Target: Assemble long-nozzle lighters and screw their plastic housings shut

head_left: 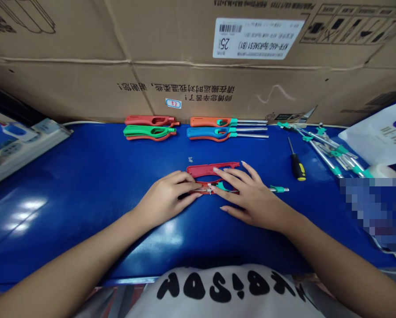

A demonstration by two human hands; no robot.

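Note:
A red lighter shell half lies open on the blue table in front of me. My left hand rests at its left end, fingertips pinched on a small metal part of the insert. My right hand lies over the shell's right side, fingers spread flat and pressing on the teal and metal insert, whose tube sticks out to the right.
Empty red and green shells and assembled lighters with metal tubes lie by the cardboard box at the back. A black and yellow screwdriver and a pile of teal-tipped tubes are at the right. A power strip sits at the left.

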